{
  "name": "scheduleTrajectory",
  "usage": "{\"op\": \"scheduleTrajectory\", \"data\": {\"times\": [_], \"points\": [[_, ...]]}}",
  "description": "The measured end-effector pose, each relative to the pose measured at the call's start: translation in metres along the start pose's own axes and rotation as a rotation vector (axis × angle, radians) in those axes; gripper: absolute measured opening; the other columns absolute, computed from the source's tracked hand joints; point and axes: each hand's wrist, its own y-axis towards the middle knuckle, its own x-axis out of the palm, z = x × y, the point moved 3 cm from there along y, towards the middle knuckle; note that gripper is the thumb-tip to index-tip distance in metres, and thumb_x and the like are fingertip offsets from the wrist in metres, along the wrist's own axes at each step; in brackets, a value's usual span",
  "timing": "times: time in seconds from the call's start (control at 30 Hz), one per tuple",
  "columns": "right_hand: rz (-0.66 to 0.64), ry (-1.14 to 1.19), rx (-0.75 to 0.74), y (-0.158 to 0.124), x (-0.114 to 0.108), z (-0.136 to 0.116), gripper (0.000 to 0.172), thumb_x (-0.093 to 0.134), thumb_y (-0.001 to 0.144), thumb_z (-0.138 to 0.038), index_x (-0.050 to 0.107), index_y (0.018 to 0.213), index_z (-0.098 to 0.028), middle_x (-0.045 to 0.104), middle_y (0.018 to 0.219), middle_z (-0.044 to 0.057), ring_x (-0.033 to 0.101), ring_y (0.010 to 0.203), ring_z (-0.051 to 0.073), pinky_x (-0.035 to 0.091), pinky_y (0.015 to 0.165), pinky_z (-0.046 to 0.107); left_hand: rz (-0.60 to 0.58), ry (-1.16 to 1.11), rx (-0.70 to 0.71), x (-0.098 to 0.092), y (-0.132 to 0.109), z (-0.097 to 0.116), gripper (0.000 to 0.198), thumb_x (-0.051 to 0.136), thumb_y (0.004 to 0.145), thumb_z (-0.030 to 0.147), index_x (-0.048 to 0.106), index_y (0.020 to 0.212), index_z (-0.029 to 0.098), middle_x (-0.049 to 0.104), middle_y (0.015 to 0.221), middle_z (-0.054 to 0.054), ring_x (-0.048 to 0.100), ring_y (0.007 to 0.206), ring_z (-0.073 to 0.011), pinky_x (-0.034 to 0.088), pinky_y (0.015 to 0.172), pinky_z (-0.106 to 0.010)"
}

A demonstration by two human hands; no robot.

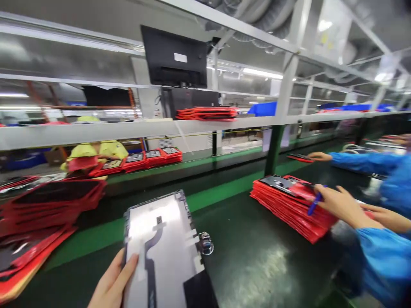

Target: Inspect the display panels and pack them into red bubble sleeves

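My left hand (pixel 117 276) grips the left edge of a tablet-sized silver panel (pixel 170 239), thumb on its face and fingers behind. The panel is tilted up, its metal side towards me. A dark ribbon cable (pixel 150 261) runs down its face, and a black patch (pixel 199 288) covers its lower right corner. Beside its right edge is a small shiny, clear round thing (pixel 206 244); I cannot tell whether it touches the panel. The panel's lower end is cut off by the frame. My right hand is not in view.
Red-wrapped panels (pixel 54 201) are piled at left. A co-worker's hand (pixel 343 207) with a blue pen (pixel 316 202) is at another red stack (pixel 292 205) on the dark green bench (pixel 250 261). A post (pixel 274 149) and a shelf rail (pixel 128 133) stand ahead.
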Motion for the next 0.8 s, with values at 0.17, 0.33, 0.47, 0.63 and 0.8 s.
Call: {"op": "scheduleTrajectory", "data": {"times": [0.17, 0.33, 0.47, 0.63, 0.8], "points": [[0.215, 0.331, -0.066, -0.024, -0.004, -0.072, 0.03, 0.065, 0.08, -0.045, 0.045, 0.065, -0.028, 0.066, 0.082, 0.015, 0.058, 0.073, 0.025, 0.038, 0.079, 0.047, -0.154, -0.088, 0.059, 0.028, -0.002, 0.015, 0.057, 0.071, 0.074, 0.044, 0.051, 0.125, 0.025, 0.069, 0.112, -0.001, 0.064, 0.102, -0.0213, 0.052, 0.079, -0.022], [-0.076, 0.775, -0.186, -0.085, 0.04, -0.191, 0.041, 0.044, 0.087, -0.059, 0.051, 0.068, -0.024, 0.073, 0.087, 0.011, 0.067, 0.083, 0.025, 0.05, 0.076, 0.04, -0.125, -0.107, 0.077, 0.033, -0.001, 0.023, 0.068, 0.073, 0.072, 0.045, 0.047, 0.132, 0.026, 0.067, 0.118, -0.004, 0.064, 0.102, -0.0226, 0.054, 0.079, -0.023], [-0.791, 1.246, -0.153, -0.133, 0.085, -0.281, 0.037, 0.05, 0.087, -0.055, 0.06, 0.087, -0.02, 0.071, 0.095, 0.01, 0.068, 0.085, 0.023, 0.055, 0.066, 0.033, -0.006, -0.169, 0.015, 0.022, 0.003, 0.027, 0.081, 0.081, 0.061, 0.045, 0.048, 0.132, 0.026, 0.071, 0.111, -0.004, 0.066, 0.101, -0.0263, 0.057, 0.074, -0.025], [-0.912, 1.32, -0.128, -0.154, 0.108, -0.329, 0.028, 0.069, 0.073, -0.043, 0.06, 0.078, -0.017, 0.047, 0.056, -0.006, 0.045, 0.047, 0.008, 0.035, 0.046, 0.02, 0.027, -0.26, 0.069, 0.008, 0.009, 0.034, 0.083, 0.081, 0.063, 0.038, 0.043, 0.136, 0.029, 0.072, 0.109, 0.0, 0.066, 0.1, -0.0244, 0.057, 0.072, -0.021], [-0.832, 1.228, -0.18, -0.156, 0.109, -0.356, 0.022, 0.06, 0.074, -0.027, 0.043, 0.062, -0.021, 0.03, 0.048, -0.01, 0.025, 0.045, 0.007, 0.023, 0.044, 0.022, 0.093, -0.235, 0.1, -0.004, 0.012, 0.041, 0.084, 0.08, 0.064, 0.037, 0.042, 0.138, 0.029, 0.073, 0.106, -0.001, 0.066, 0.101, -0.0257, 0.058, 0.075, -0.023]]}}
